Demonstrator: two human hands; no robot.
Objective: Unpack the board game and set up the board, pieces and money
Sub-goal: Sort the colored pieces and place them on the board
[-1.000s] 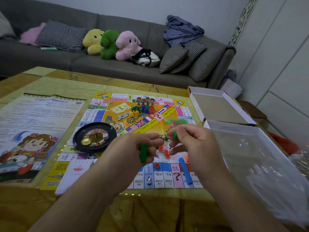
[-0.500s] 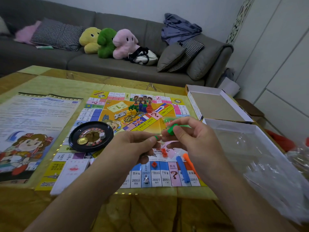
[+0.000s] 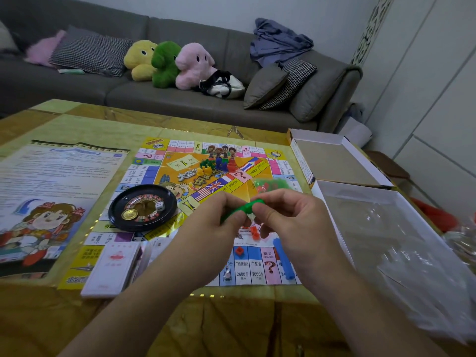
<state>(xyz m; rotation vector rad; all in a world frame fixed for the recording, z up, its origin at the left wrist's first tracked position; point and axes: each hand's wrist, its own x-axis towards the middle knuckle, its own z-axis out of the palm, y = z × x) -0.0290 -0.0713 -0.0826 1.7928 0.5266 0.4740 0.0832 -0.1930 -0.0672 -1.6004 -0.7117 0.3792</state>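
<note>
The game board (image 3: 164, 173) lies unfolded on the table. Above its near half, my left hand (image 3: 219, 222) and my right hand (image 3: 288, 217) pinch the two ends of a green plastic strip (image 3: 244, 208). Small red pieces (image 3: 255, 231) and a blue strip (image 3: 283, 261) lie on the board under my hands. Coloured pawns (image 3: 219, 166) cluster at the board's middle. A black roulette wheel (image 3: 141, 206) with a die sits on the board's left. A stack of cards (image 3: 113, 266) lies at the near left corner.
A rule sheet (image 3: 51, 191) lies left of the board. The box lid (image 3: 334, 161) and the box base (image 3: 381, 243), with clear plastic in it, stand at the right. A small bag of pieces (image 3: 270, 184) rests on the board. A sofa (image 3: 180, 99) with cushions is behind.
My hands have come together. The green piece that my left hand held low now spans both hands as one green strip, raised slightly.
</note>
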